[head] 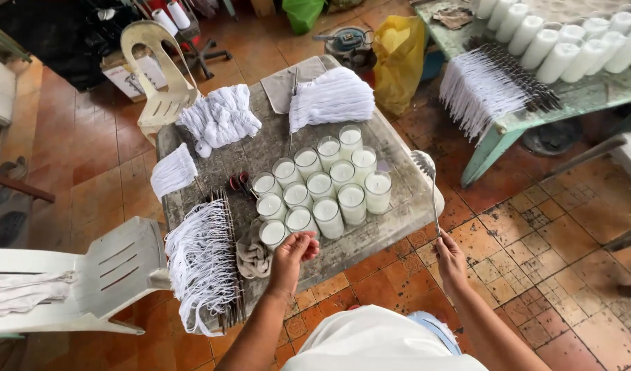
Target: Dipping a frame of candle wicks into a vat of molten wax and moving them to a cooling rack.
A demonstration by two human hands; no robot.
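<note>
The left hand (293, 253) pinches what looks like a thin wick over the front candle glasses (322, 192) on the table (391, 220); the right hand (451, 260) grips a rod (433, 196). All the glasses already hold wax.

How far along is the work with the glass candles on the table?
Done: the glass candles stand grouped on the table, all filled with white wax. In hand: the left hand pinches something small above the nearest glass; the right hand holds a thin metal rod. Whether wicks are set is too small to tell. Left: bundles of white wicks lie unused on rods beside the glasses.
</note>
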